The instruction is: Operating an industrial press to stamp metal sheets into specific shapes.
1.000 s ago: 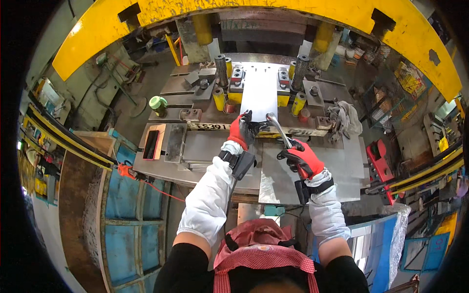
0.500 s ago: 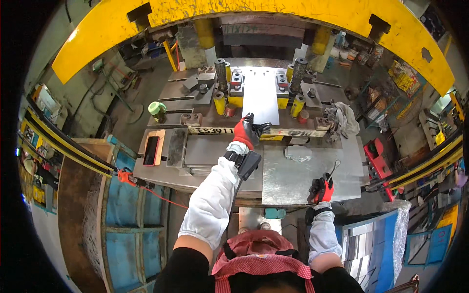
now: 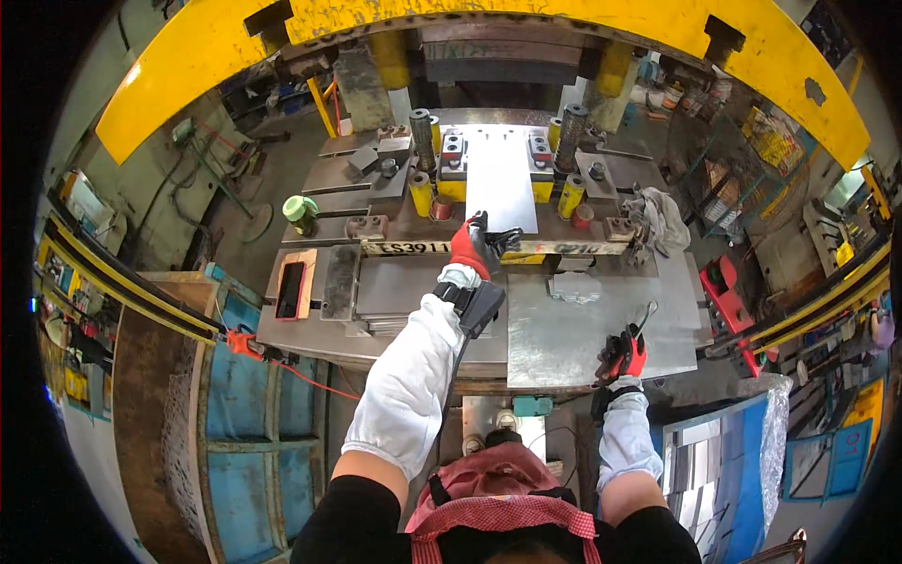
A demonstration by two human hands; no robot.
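A bright, flat metal sheet (image 3: 501, 179) lies in the press die, its near end overhanging the die's front edge. My left hand (image 3: 481, 246), in a red and black glove, is at that near end, its thumb by the left corner and its fingers bent along the edge. Lower right, above a large metal plate (image 3: 573, 338), my right hand (image 3: 622, 355) is closed round a slim metal hand tool (image 3: 645, 318). The tool's thin end sticks up past the fingers; its exact kind cannot be made out. White sleeves cover both forearms.
Die posts (image 3: 569, 141) flank the sheet. A yellow press beam (image 3: 507, 11) arches overhead. Small cut pieces (image 3: 574, 288) lie on the plate, a grey rag (image 3: 660, 222) at its right. On the left are a phone (image 3: 291, 289), a green-lidded bottle (image 3: 301, 214) and stacked sheets (image 3: 404, 287).
My right hand has risen slightly and the tool in it has tilted more upright. My left hand stays at the sheet's near end. One foot below has stepped forward.
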